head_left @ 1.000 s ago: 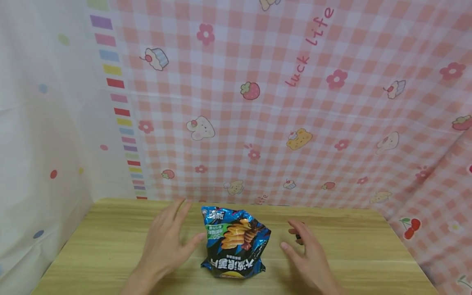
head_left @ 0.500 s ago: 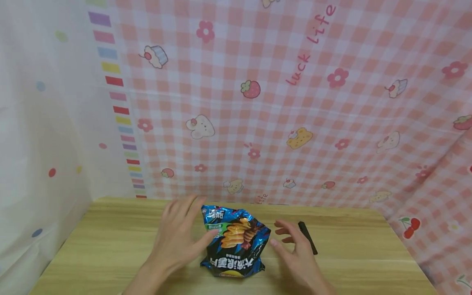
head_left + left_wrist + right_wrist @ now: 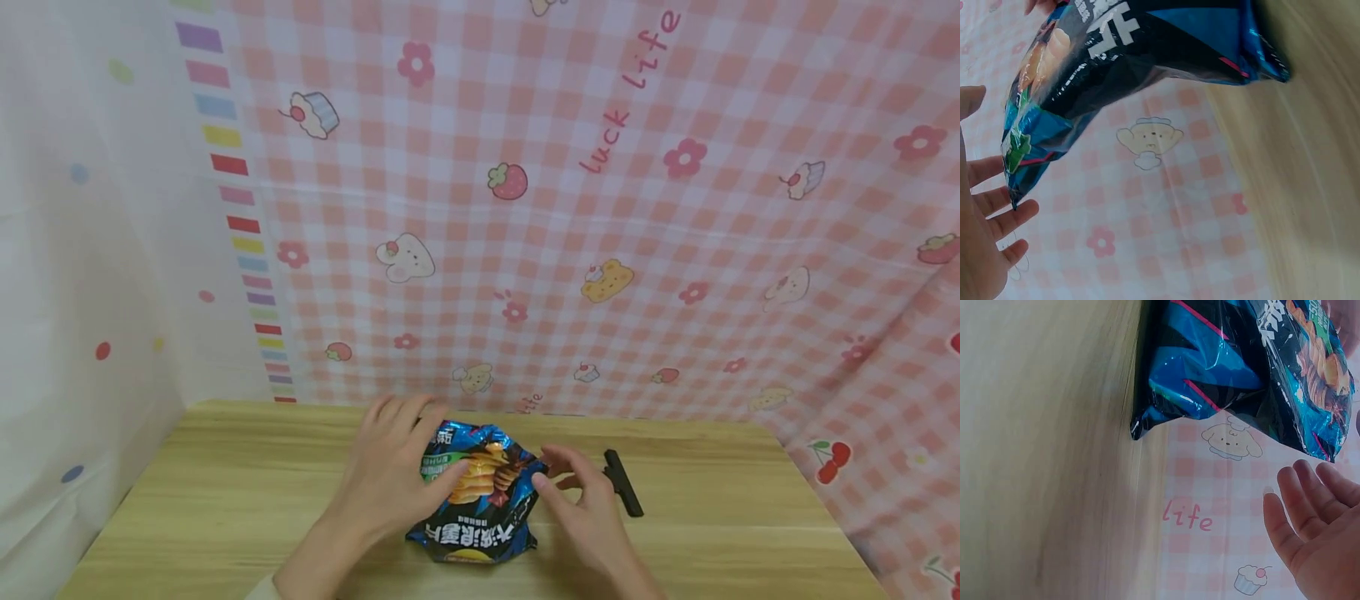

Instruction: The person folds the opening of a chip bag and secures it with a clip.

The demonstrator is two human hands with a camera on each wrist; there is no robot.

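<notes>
A blue and black bag of potato chips (image 3: 480, 529) stands upright but slanted on the wooden table in the head view, its printing upside down. My left hand (image 3: 393, 471) lies along its left side with fingers stretched out, the thumb over the front. On the other side, my right hand (image 3: 585, 500) has its fingertips at the bag's right corner, fingers loosely bent. In the left wrist view the left fingers (image 3: 1004, 219) are spread beside a pointed corner of the bag (image 3: 1147, 50). The right wrist view shows the right fingers (image 3: 1304, 500) just below another corner.
A thin black bar-shaped thing (image 3: 626, 483) with a short side piece lies on the table (image 3: 735, 508) right of the right hand. Behind the table hangs a pink checked cloth (image 3: 450, 325), with a white dotted cloth (image 3: 90, 275) at the left.
Both hands have moved inward to the bag, the left one rightward and the right one leftward. The black bar, earlier mostly hidden by the right hand, now shows. The bag has hardly moved.
</notes>
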